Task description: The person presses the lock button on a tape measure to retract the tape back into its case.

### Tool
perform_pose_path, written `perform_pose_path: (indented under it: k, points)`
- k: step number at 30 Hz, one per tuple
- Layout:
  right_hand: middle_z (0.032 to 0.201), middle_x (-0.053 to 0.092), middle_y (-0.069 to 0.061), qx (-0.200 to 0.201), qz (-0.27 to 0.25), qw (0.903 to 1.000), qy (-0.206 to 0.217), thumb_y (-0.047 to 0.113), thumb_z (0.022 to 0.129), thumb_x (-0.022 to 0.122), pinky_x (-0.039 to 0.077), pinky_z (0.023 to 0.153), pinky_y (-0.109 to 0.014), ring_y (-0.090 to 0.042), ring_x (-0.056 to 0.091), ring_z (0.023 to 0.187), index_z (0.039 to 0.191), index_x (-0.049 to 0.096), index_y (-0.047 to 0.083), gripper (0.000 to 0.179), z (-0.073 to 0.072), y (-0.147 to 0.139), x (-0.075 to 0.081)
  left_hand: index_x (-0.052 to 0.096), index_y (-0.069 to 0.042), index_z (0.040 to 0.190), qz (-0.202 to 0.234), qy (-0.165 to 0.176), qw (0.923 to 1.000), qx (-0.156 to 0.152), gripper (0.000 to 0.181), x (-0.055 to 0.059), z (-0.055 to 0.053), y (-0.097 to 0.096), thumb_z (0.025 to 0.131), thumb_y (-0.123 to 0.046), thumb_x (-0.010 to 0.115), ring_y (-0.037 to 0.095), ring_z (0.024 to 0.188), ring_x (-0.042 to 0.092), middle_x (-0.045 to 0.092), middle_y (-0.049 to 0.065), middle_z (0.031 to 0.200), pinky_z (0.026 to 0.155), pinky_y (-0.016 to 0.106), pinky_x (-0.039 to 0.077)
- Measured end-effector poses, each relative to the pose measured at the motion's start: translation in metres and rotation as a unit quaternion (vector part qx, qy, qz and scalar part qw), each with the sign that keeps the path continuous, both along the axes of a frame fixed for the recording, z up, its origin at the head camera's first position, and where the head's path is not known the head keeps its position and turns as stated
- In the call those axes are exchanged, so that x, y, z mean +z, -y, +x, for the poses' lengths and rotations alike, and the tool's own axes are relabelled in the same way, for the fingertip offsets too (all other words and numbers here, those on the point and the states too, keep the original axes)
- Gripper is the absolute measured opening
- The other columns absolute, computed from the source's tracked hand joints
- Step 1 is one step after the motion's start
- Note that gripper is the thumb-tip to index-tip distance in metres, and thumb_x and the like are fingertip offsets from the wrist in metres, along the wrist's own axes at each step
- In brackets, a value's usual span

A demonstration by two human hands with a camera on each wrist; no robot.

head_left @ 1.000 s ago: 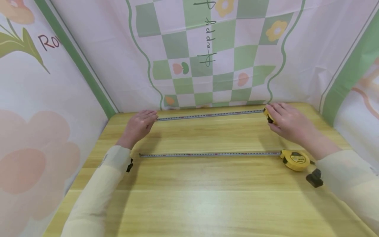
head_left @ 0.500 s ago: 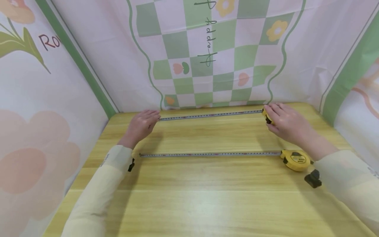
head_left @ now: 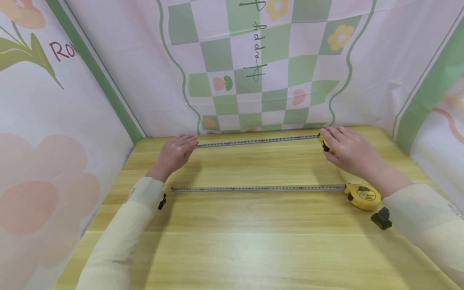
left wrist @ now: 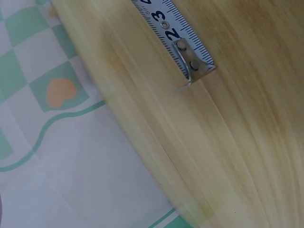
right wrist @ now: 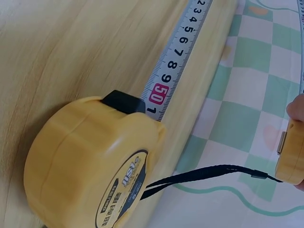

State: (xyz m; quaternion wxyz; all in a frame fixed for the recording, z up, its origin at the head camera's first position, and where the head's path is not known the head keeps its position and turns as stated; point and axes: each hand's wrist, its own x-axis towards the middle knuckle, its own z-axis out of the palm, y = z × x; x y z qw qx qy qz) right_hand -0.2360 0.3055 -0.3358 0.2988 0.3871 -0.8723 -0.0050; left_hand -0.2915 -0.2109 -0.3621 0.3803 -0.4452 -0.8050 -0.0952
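My left hand [head_left: 175, 154] pinches the free end of a tape measure blade [head_left: 257, 141] near the table's back edge. The yellow tape measure [head_left: 324, 141] it comes from is gripped in my right hand [head_left: 349, 151], with the blade stretched between both hands. In the right wrist view, fingertips [right wrist: 297, 108] hold that case at the right edge, and a black strap [right wrist: 209, 173] hangs from it. A second yellow tape measure [head_left: 364, 197] lies on the table nearer me. Its blade [head_left: 257, 189] is pulled out leftward, ending in a metal hook [left wrist: 192, 61].
The wooden table [head_left: 235, 241] runs back to a cloth wall [head_left: 163, 100] with green checks and flowers. Another printed cloth wall [head_left: 47, 161] stands along the left side. Black mounts [head_left: 381, 218] sit under both wrists.
My hands have come slightly closer together, the left moving right and the right moving left with its tape measure. The blade between them is a little shorter. The second tape measure stays put.
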Motion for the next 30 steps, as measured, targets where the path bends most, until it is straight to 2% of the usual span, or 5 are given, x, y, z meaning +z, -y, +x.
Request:
perform_pose_path:
  k: [10,15,19,24,30]
  points:
    - [0.123,0.053,-0.038,-0.012,0.006,0.9999,0.007,0.028,0.094,0.056,0.043,0.096,-0.063,-0.053,0.052,0.110,0.129,0.048,-0.017,0.057,0.002,0.006,0.001,0.073,0.003,0.101,0.004,-0.002,1.0000,-0.004,0.016,0.000,0.000,-0.003,0.086,0.000,0.071,0.034,0.102,0.067,0.069,0.020,0.107,0.101,0.043,0.048]
    - [0.121,0.054,-0.039,-0.002,-0.004,1.0000,-0.008,0.050,0.103,0.016,0.044,0.095,-0.063,-0.054,0.053,0.108,0.127,0.050,-0.017,0.079,0.002,0.010,0.000,0.072,0.003,0.103,-0.003,0.004,1.0000,0.000,0.016,0.001,0.001,-0.006,0.087,-0.001,0.070,0.033,0.103,0.066,0.069,0.020,0.109,0.101,0.042,0.048]
    - [0.118,0.055,-0.039,0.005,-0.006,0.9998,-0.017,0.052,0.102,0.013,0.045,0.093,-0.064,-0.054,0.054,0.106,0.126,0.050,-0.018,0.082,0.002,0.013,0.000,0.073,0.003,0.102,-0.002,0.000,1.0000,-0.002,0.016,0.001,0.000,-0.008,0.086,-0.001,0.071,0.033,0.102,0.066,0.069,0.019,0.108,0.100,0.043,0.049]
    - [0.121,0.054,-0.038,-0.004,-0.003,0.9999,-0.011,0.042,0.102,0.035,0.045,0.094,-0.064,-0.054,0.053,0.108,0.128,0.050,-0.017,0.066,0.003,0.013,0.000,0.073,0.003,0.101,-0.003,-0.003,1.0000,-0.006,0.016,0.001,-0.001,-0.011,0.086,-0.001,0.071,0.033,0.102,0.067,0.069,0.019,0.107,0.099,0.044,0.050]
    - [0.121,0.055,-0.038,-0.009,0.000,0.9999,-0.009,0.014,0.076,0.071,0.045,0.094,-0.063,-0.054,0.053,0.108,0.129,0.049,-0.016,0.065,0.003,0.014,-0.002,0.073,0.003,0.102,-0.003,-0.008,0.9999,-0.009,0.017,0.000,-0.002,-0.012,0.086,-0.001,0.071,0.035,0.100,0.067,0.069,0.020,0.107,0.097,0.045,0.051]
